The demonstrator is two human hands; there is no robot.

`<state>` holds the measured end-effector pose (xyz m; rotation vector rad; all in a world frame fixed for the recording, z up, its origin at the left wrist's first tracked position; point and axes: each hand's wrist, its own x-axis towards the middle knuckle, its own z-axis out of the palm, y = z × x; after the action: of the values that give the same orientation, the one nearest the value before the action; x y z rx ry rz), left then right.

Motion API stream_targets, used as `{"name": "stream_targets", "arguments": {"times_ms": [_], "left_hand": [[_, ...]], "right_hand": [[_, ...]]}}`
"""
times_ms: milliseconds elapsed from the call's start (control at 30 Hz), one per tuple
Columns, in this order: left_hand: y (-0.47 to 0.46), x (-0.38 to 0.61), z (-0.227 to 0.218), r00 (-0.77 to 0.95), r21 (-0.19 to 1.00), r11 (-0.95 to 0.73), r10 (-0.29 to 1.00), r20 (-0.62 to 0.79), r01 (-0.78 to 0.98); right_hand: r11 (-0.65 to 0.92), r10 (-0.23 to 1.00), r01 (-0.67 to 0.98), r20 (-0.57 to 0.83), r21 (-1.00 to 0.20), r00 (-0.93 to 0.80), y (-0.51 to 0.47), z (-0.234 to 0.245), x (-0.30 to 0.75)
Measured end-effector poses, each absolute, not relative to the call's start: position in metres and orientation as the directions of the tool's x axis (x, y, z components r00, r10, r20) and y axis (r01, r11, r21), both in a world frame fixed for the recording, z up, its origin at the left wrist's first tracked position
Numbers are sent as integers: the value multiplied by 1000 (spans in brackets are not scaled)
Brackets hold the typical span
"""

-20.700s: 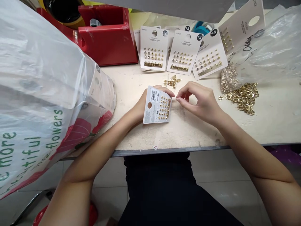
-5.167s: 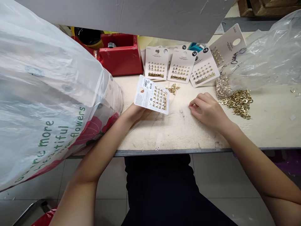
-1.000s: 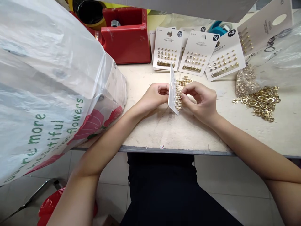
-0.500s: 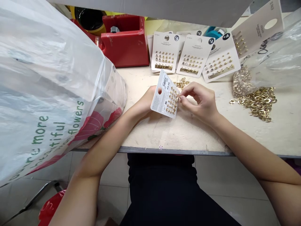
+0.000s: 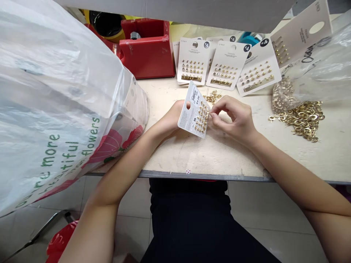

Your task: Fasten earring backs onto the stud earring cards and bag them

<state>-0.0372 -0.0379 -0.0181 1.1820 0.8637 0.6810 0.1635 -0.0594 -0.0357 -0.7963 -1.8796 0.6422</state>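
Note:
My left hand (image 5: 177, 111) holds up a white earring card (image 5: 189, 117), its printed back towards me and tilted; the card hides most of the fingers. Rows of gold earring backs dot the card's right half. At its right edge my right hand (image 5: 233, 115) is closed in a pinch of thumb and forefinger; whatever is between the fingertips is too small to make out. Just behind lies a small heap of gold pieces (image 5: 213, 96) on the table (image 5: 219, 157).
Several filled earring cards (image 5: 192, 60) lean at the back beside a red bin (image 5: 148, 54). To the right, gold hoops (image 5: 308, 118) spill near a clear bag (image 5: 326, 80). A large white plastic bag (image 5: 55, 91) bulks on the left.
Almost nothing differs. The earring card has turned slightly, and the right fingertips have shifted a little at its edge. The whole view has drifted slightly.

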Motion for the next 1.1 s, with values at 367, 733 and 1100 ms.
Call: {"name": "stream_targets", "arguments": {"times_ms": [367, 733, 1100], "left_hand": [[-33, -31, -22, 559, 984, 177, 819, -130, -31], [-37, -32, -24, 427, 977, 211, 886, -178, -29], [-44, -26, -22, 360, 951, -159, 931, 55, 265]], "right_hand": [[695, 719, 299, 613, -654, -327, -60, -43, 161], [636, 760, 196, 562, -747, -326, -54, -41, 165], [212, 941, -93, 229, -973, -248, -52, -39, 156]]}}
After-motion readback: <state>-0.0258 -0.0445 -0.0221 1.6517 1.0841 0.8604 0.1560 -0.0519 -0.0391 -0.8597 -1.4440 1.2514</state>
